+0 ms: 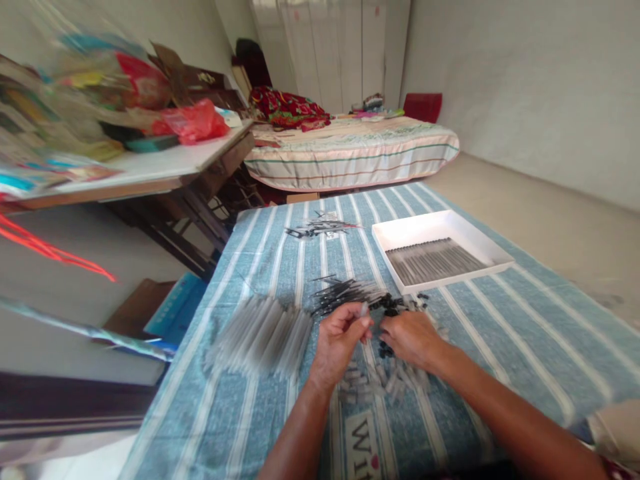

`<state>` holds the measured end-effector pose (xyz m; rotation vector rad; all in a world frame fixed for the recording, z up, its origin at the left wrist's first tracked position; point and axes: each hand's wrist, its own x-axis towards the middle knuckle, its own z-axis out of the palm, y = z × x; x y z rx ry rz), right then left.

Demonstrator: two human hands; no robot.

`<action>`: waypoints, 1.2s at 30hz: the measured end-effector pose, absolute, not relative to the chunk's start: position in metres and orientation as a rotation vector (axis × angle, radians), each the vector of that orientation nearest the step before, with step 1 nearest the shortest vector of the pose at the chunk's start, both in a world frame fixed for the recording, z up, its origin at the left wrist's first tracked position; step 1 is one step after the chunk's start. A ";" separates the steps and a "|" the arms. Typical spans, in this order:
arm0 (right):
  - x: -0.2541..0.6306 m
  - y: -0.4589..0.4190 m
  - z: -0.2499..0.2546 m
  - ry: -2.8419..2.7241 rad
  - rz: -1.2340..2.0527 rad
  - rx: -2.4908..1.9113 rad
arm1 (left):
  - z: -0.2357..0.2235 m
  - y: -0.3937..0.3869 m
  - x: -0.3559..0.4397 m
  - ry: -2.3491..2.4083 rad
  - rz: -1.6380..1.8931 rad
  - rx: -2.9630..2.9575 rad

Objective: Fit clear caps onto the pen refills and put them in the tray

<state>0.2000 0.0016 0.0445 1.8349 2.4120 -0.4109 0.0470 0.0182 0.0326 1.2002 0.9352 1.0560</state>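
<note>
My left hand (345,337) is closed in a pinch around a small translucent cap (364,309), its tip showing above the fingers. Just to its right, my right hand (413,339) reaches down with fingers together among small black plugs (387,348); whatever lies between those fingertips is hidden. Below both hands spreads a loose scatter of translucent caps (360,383). Left of my left hand lies a thick row of clear, pen-like tubes (265,333). Thin black rods like pen refills (345,293) are heaped just beyond the hands.
A shallow white box (453,277) with a row of dark-filled pens (433,260) stands at the right rear of the striped cloth (280,420). More thin black pieces (320,228) lie farther back. A cluttered side table (165,177) is at left, a bed (350,157) behind.
</note>
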 end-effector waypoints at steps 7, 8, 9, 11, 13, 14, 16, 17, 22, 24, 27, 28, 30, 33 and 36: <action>0.185 0.021 0.042 2.470 -0.558 1.840 | 0.029 0.017 0.045 0.895 1.113 1.138; 0.189 0.022 0.042 2.496 -0.591 1.866 | 0.027 0.017 0.044 0.898 1.104 1.138; 0.193 0.022 0.041 2.528 -0.697 1.917 | 0.025 0.016 0.042 0.903 1.092 1.142; 0.199 0.020 0.039 2.574 -1.217 2.087 | 0.021 0.015 0.038 0.915 1.054 1.158; 0.201 0.016 0.038 2.463 -2.067 2.202 | 0.018 0.014 0.035 0.919 1.013 1.176; 0.199 0.014 0.037 2.345 -2.466 2.193 | 0.017 0.013 0.034 0.916 0.998 1.182; 0.192 0.010 0.038 2.180 -2.930 2.109 | 0.015 0.012 0.033 0.906 0.984 1.184; 0.189 0.008 0.038 2.139 -3.036 2.077 | 0.014 0.012 0.033 0.902 0.984 1.182; 0.178 0.007 0.034 2.015 -3.135 2.130 | 0.014 0.011 0.031 0.918 0.980 1.161; 0.178 0.007 0.030 1.963 -3.169 2.135 | 0.013 0.011 0.030 0.918 0.976 1.150; 0.178 0.007 0.027 1.912 -3.228 2.097 | 0.012 0.011 0.029 0.899 0.967 1.150; 0.177 0.007 0.026 1.904 -3.241 2.078 | 0.012 0.011 0.029 0.893 0.964 1.150; 0.175 0.007 0.025 1.904 -3.248 2.054 | 0.012 0.011 0.029 0.887 0.959 1.144; 0.173 0.006 0.022 1.961 -3.205 2.078 | 0.014 0.011 0.028 0.886 0.923 1.140; 0.175 0.005 0.018 2.114 -3.080 2.068 | 0.017 0.011 0.026 0.885 0.869 1.145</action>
